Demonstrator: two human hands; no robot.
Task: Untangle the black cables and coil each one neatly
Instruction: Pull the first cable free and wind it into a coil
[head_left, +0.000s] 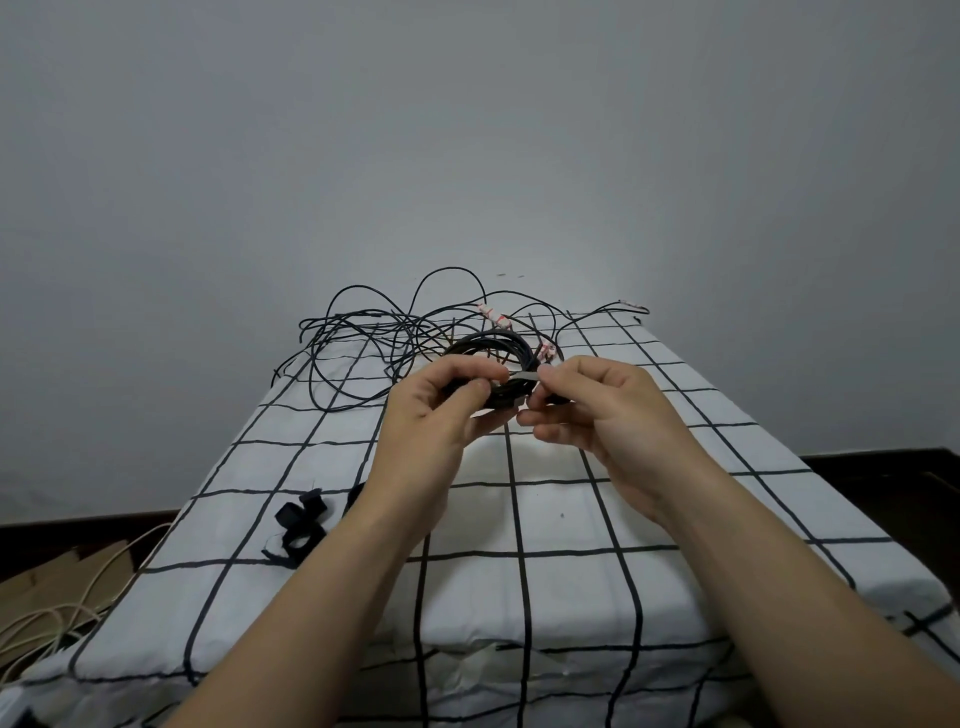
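- Beige cords lie looped on the floor at the near left, beside flat cardboard.
- The bed is covered by a white sheet with a black grid.
- Black straps, several curled into small loops, rest on the sheet near the left edge.
- The left hand, raised above the middle of the bed, has its grip curled round the coiled cable, thumb on top of the bundle.
- The right hand has its grip pinching a short grey strip at the coil's near side; this may be a tie, though the view is too small to confirm.
- The tangled cables sprawl in loose black loops over the far end of the bed, just behind the coil.
- Red-and-white tags sit among the far loops.
- A plain grey wall closes the view.
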